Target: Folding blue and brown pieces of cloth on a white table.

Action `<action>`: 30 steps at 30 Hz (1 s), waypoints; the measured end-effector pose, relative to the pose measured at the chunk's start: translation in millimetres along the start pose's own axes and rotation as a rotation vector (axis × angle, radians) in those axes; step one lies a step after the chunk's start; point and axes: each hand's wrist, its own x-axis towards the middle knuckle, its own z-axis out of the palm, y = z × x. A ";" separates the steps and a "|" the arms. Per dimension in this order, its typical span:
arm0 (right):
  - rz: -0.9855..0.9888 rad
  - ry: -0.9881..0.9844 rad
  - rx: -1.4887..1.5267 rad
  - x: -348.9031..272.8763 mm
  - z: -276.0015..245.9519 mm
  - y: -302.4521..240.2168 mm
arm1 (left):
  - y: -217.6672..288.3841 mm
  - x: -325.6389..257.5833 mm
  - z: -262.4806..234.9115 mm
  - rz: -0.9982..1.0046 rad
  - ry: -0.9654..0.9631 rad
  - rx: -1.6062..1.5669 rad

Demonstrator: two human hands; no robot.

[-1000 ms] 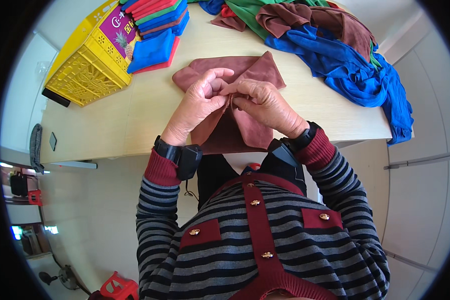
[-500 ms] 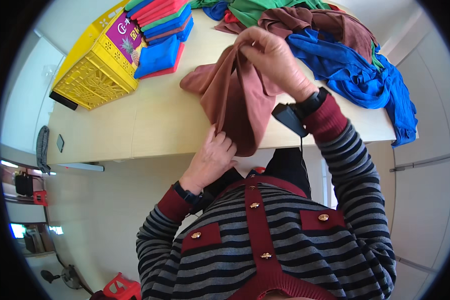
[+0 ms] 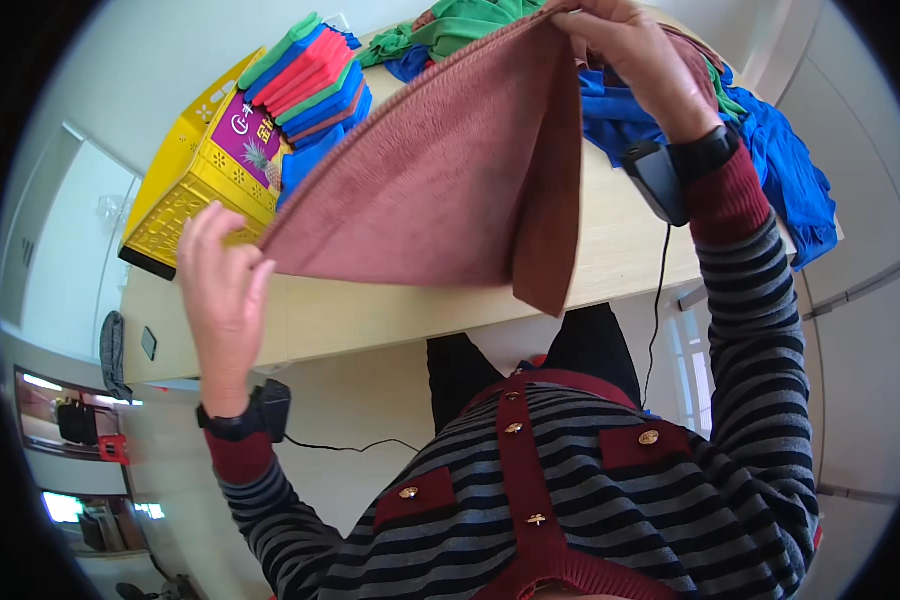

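Observation:
A reddish-brown cloth (image 3: 430, 180) is stretched out in the air above the table, its upper edge running slantwise between my hands. My left hand (image 3: 222, 280) pinches the lower left corner, beside the yellow basket, with its other fingers spread. At the far right, my right hand (image 3: 635, 50) grips the upper corner. From there a darker fold of the cloth hangs down toward the table's front edge. The cloth hides part of the table and part of the folded stack behind it.
A yellow plastic basket (image 3: 205, 185) stands at the left, beside a stack of folded red, green, blue and brown cloths (image 3: 315, 75). Loose blue cloth (image 3: 770, 165) drapes over the table's right side, with green cloth (image 3: 480, 25) behind. A phone (image 3: 149, 343) lies near the left end.
The brown cloth has gone from hanging bunched to being pulled wide and lifted. My left hand moved left and up; my right hand moved right and farther away.

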 end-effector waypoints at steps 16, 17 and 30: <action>0.025 -0.070 0.289 -35.4 -20.6 -19.8 | -18.1 8.8 -43.4 -0.337 0.003 -0.472; 0.031 -0.064 0.273 -36.0 -20.8 -21.8 | -15.8 9.0 -45.4 -0.390 -0.003 -0.499; -0.079 -0.071 -0.058 7.2 -43.3 67.5 | -62.7 76.2 52.5 -0.225 -0.144 -0.321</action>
